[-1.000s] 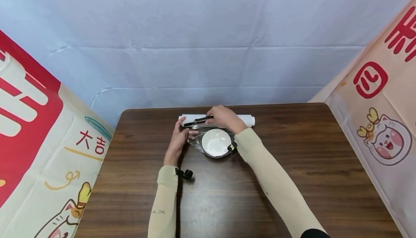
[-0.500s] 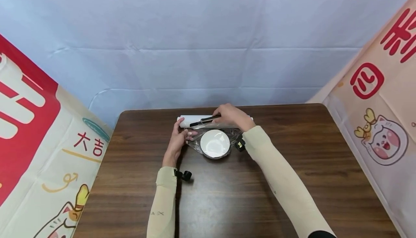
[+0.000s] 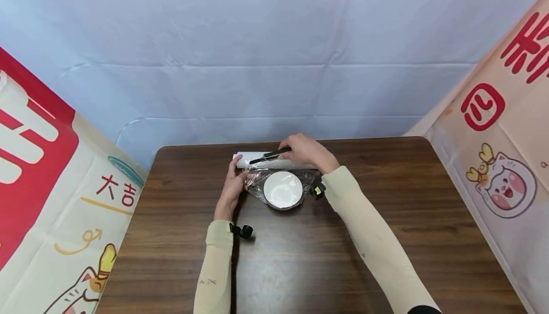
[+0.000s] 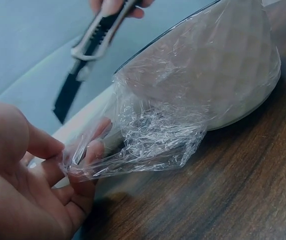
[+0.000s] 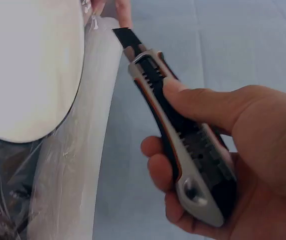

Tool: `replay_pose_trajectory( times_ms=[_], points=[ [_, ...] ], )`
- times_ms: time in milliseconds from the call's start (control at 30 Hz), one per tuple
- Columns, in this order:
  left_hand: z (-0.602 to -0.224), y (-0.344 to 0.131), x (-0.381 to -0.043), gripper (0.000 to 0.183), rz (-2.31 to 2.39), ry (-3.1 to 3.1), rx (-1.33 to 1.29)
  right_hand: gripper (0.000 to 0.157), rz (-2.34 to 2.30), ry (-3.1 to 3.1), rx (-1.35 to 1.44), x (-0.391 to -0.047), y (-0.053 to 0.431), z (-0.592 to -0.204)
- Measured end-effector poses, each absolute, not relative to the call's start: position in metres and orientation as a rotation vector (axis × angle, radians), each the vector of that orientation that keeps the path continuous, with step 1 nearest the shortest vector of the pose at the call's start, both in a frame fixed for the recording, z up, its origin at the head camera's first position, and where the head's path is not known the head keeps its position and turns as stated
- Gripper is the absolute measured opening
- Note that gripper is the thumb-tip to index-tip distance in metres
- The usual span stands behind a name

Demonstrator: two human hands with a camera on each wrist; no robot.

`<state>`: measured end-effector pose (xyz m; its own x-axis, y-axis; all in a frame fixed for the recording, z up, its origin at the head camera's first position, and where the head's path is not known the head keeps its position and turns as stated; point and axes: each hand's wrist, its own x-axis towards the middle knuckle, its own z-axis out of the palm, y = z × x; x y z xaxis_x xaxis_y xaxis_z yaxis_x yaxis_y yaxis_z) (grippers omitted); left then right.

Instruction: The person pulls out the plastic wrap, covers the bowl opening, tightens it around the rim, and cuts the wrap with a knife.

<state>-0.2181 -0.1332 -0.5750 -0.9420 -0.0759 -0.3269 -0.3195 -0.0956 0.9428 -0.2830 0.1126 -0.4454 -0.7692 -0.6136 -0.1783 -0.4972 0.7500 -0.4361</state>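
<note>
Knife (image 5: 190, 140) first, held up at the far side of the table (image 3: 364, 209), blade (image 4: 68, 95) out, across the white roll (image 3: 252, 157) as seen from the head. Wrapped snugly in the right grip (image 3: 308, 153), thumb along the top. And pointing leftward from there, tip dipping towards the left grip (image 3: 231, 187), long axis at a slight slant to the roll. Key relation, by the look of it: clear film (image 4: 153, 135) lying ahead of and below the blade, apart from it in the left wrist view. Gathered edge of that film pinched in the left grip, so nearer to left than right; one finger up at the roll's left end. Roll stretched left to right, close to the table's far edge. Just this side of it, the bowl (image 3: 283, 189), dark-rimmed white top facing up, diamond pattern down the side, film clinging to it. Beyond everything, pale cloth (image 3: 257, 66).
</note>
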Motion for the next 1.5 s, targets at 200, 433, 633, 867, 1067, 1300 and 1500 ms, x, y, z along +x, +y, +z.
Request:
replay_pose_trajectory(
  times_ms=[200,433,633,867,1067,1300,1500],
  points=[
    [-0.573,-0.135,-0.218,0.063,2.170,1.988,-0.446,0.038,-0.537,2.638,-0.926,-0.281,0.098,-0.454],
    [-0.575,-0.134,-0.218,0.062,2.165,1.993,-0.448,0.034,-0.434,2.723,-0.907,-0.277,0.080,-0.477],
    [-0.574,-0.134,-0.217,0.060,2.180,1.944,-0.443,0.032,-0.373,2.753,-0.913,-0.278,0.074,-0.477],
    [-0.574,-0.135,-0.214,0.060,2.230,1.882,-0.387,0.029,-0.249,2.747,-0.826,-0.281,0.080,-0.450],
    [-0.575,-0.135,-0.212,0.060,2.226,1.889,-0.430,0.028,-0.244,2.700,-0.893,-0.279,0.070,-0.455],
    [-0.575,-0.134,-0.214,0.062,2.175,1.960,-0.466,0.033,-0.277,2.681,-0.793,-0.286,0.089,-0.456],
    [-0.574,-0.133,-0.216,0.062,2.171,1.977,-0.464,0.033,-0.302,2.654,-0.739,-0.293,0.117,-0.444]
  ],
)
